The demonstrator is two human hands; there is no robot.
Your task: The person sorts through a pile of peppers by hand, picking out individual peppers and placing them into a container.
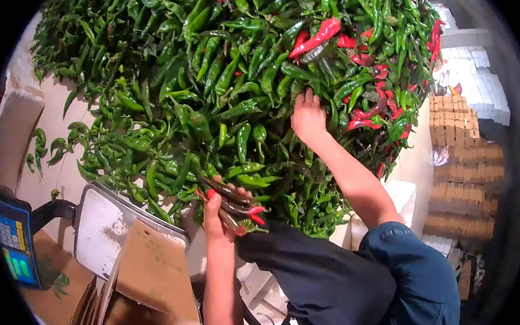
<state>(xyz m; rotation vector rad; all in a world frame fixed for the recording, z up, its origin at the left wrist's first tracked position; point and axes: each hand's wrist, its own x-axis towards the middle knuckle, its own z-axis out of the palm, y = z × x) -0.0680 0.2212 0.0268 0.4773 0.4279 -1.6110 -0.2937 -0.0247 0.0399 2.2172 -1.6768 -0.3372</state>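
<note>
A big heap of green chili peppers (210,107) spreads before me, with red ones (319,37) mixed in toward the right. In my left hand (214,219), low in front of the heap, lies a bunch of several dark brown and red chili peppers (239,208), with my fingers wrapped round them. My right hand (309,117) reaches into the middle of the heap, just left of the red and dark peppers. Its fingers are bent together among the peppers, and the fingertips are hidden, so what they grip does not show.
At lower left, an open cardboard box (151,268) stands against a weighing scale's pan (100,230), beside its blue display (16,244). A white foam box (21,114) is at far left. Stacked brown cartons (464,191) and white boxes (476,79) line the right.
</note>
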